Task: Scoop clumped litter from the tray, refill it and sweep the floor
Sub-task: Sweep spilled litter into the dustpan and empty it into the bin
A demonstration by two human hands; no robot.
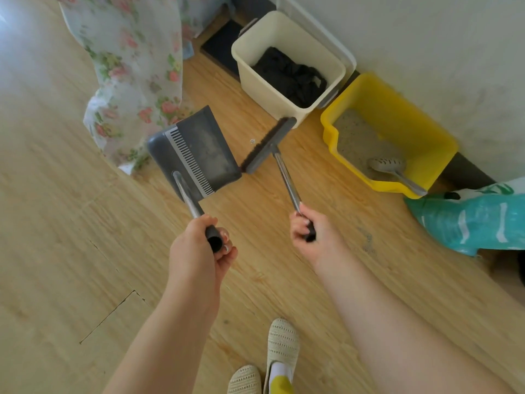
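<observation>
Left hand (pixel 203 245): fingers curled round the black grip at the top of the dustpan (pixel 196 150) handle, thumb side up, holding it firmly. Dustpan: grey, with a pale comb strip across its rear wall; its open lip faces right, toward the broom. Right hand (pixel 308 231): fingers wrapped round the top of the broom (pixel 268 145) handle, gripping it. Broom: narrow dark head on a metal shaft, set slantwise, its near end just beside the dustpan's lip corner; whether the two touch cannot be told. A small pale speck lies on the floor (pixel 71 223) just left of the broom head. Tray (pixel 426 132): yellow, against the wall at right, holding pale litter, with a grey scoop (pixel 392 169) resting inside, its handle lying over the near rim. Bin (pixel 272 89): cream, directly left of the tray and touching or nearly touching it, a black bag crumpled within; the broom's far end sits close to the bin's near corner. Bag (pixel 468 223): teal and white, lying on the floor by the tray's near end. Curtain (pixel 127 66): floral, hanging to the floor just behind the dustpan. A faint grey scatter marks the boards near the right wrist. Open boards stretch wide to the left and toward the feet; two pale slippers (pixel 281 345) stand at the lower edge.
</observation>
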